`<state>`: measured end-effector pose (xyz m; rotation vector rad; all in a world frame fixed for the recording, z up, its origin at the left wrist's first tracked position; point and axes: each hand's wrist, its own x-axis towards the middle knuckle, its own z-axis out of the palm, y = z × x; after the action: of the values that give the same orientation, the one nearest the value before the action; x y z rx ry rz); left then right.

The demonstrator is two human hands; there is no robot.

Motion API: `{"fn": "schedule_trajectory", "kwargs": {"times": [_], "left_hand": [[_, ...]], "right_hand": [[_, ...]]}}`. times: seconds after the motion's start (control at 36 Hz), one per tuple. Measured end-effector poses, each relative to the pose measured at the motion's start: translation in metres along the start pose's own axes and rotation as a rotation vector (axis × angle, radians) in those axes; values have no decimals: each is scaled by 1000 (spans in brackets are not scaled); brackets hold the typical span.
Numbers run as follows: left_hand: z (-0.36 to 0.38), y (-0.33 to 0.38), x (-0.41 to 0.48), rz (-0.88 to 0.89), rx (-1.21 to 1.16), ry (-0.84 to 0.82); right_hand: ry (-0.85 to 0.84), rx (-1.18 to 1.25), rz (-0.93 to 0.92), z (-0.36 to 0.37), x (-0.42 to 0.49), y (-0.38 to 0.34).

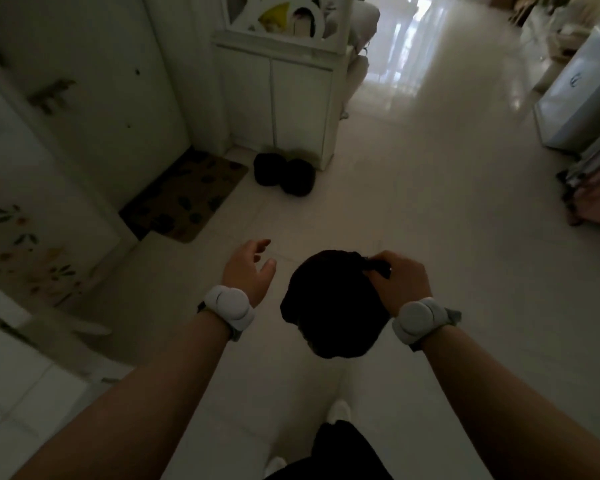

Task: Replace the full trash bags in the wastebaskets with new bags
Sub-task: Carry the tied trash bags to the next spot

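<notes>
Pale, glossy floor tiles [430, 209] are running down a dim hallway, with a white cabinet [284, 98] standing at the far left and daylight glaring off the floor beyond it.

I am standing well short of the cabinet. My right hand [400, 282] is gripping the black trash bag [329, 306] by its knotted neck, fingers curled tight round the gathered plastic. The bag is hanging full and rounded below my fist, clear of the tiles and on the near side of the cabinet, between my two forearms. My left hand [248, 271] is hovering just beside the bag without touching it, on the side nearer the cabinet's left edge. Its fingers are loosely spread and it is holding nothing.

Two dark bundles [284, 173] are sitting side by side on the floor, touching each other, right at the foot of the cabinet. A brown patterned doormat [184, 195] is lying to the left of the cabinet, in front of a pale door [118, 81]. Whether the bundles are tied bags I cannot tell in this light.

I am wearing a white wristband [229, 306] on my left wrist, and its twin [418, 318] is showing on the right. One white shoe [338, 410] is pointing towards the cabinet, below the hanging bag.
</notes>
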<state>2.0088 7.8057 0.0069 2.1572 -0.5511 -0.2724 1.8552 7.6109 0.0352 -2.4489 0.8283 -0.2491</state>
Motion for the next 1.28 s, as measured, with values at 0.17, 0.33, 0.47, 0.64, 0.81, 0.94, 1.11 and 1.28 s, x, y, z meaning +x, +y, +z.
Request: {"fn": "schedule_trajectory", "kwargs": {"times": [0.17, 0.33, 0.47, 0.64, 0.81, 0.94, 1.11, 1.28], "left_hand": [[9, -6, 83, -53, 23, 24], [15, 2, 183, -134, 51, 89], [13, 4, 226, -166, 52, 128], [1, -14, 288, -232, 47, 169], [-20, -49, 388, -290, 19, 181], [-37, -63, 468, -306, 19, 186], [-56, -68, 561, -274, 35, 153], [-53, -73, 648, -291, 39, 129]], "right_hand": [[-48, 2, -32, 14, 99, 1], [-102, -6, -87, 15, 227, -3], [-143, -29, -133, 18, 289, -14], [-184, -29, -181, 37, 361, -34], [-191, -41, -188, 73, 466, -72], [-215, -46, -186, 90, 535, -104], [-211, -27, -200, 106, 610, -129], [-251, 6, -210, 127, 692, -143]]}}
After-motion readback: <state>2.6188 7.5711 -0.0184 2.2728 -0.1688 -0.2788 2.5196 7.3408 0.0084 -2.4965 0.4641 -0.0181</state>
